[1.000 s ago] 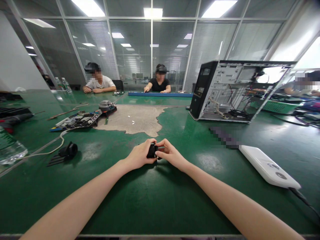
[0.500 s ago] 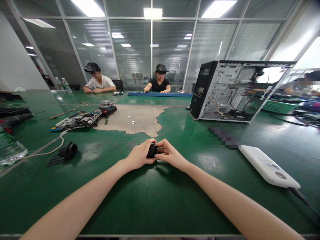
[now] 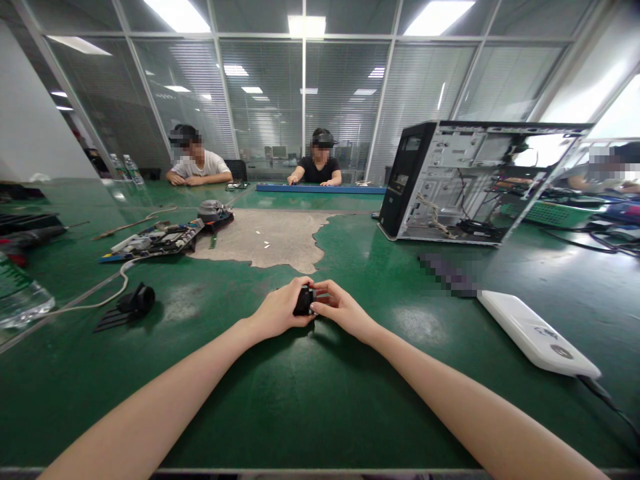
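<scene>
A small black part point(image 3: 303, 301) with a rounded right end is held just over the green table; its exact kind is not clear. My left hand point(image 3: 278, 308) is closed round its left side, thumb at the near face and fingers over the top. From the right, my right hand point(image 3: 343, 309) grips the rounded end between thumb and fingers. My palm and fingers cover much of the part. To the left lies a black plastic piece with a round collar and flat prongs point(image 3: 131, 305).
An opened computer case point(image 3: 465, 180) stands at the right, behind a white power bank point(image 3: 540, 333) with a cable. Circuit boards point(image 3: 155, 240) and a plastic bottle point(image 3: 20, 293) are on the left. Two people sit across the table, near a blue strip point(image 3: 320, 189).
My right fingers and thumb have shifted slightly on the part's rounded end, with the thumb now higher on it. My left hand keeps its place.
</scene>
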{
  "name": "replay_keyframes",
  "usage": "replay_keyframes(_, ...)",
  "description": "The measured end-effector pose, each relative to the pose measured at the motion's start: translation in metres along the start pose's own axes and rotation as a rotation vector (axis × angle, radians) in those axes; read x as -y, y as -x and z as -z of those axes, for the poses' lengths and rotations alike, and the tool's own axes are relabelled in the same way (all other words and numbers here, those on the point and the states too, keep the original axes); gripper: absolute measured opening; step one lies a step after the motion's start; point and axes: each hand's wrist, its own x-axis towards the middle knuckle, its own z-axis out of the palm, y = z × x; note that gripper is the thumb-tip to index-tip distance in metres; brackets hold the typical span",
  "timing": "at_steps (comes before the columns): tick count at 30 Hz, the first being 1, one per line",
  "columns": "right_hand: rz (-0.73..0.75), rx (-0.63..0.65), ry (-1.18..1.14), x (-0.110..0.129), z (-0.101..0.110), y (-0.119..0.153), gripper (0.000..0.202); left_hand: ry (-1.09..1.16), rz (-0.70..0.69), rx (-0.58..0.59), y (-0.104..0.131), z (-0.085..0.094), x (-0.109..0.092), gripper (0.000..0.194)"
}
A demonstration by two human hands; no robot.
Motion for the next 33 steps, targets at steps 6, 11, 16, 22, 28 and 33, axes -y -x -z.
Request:
replay_keyframes(6,0.025,0.038,-0.054,0.0024,0.0003,0.0008,0.029,-0.017,-0.008,0.002,0.0,0.0002,0.0001,0.058)
replay_keyframes(11,0.02,-0.002,-0.026,-0.0008,0.0003,-0.0004,0.025,-0.012,-0.018,-0.012,-0.0001,-0.0002,0.0003,0.058)
replay_keyframes(16,-0.015,-0.015,-0.002,0.0,0.0002,-0.0007,0.034,-0.015,-0.018,0.0,0.0004,0.0008,0.0002,0.058)
replay_keyframes(22,0.017,0.038,-0.022,0.0013,-0.0002,0.0007,0.032,-0.022,-0.013,0.003,0.0003,-0.0007,0.0021,0.061)
replay_keyframes(28,0.027,-0.004,-0.011,-0.0023,-0.0004,-0.0008,0.024,-0.02,-0.037,-0.018,-0.0001,-0.002,0.003,0.058)
replay_keyframes(33,-0.02,-0.026,0.004,-0.0014,-0.0006,-0.0016,0.032,-0.017,-0.039,-0.016,0.0002,-0.0018,0.003,0.059)
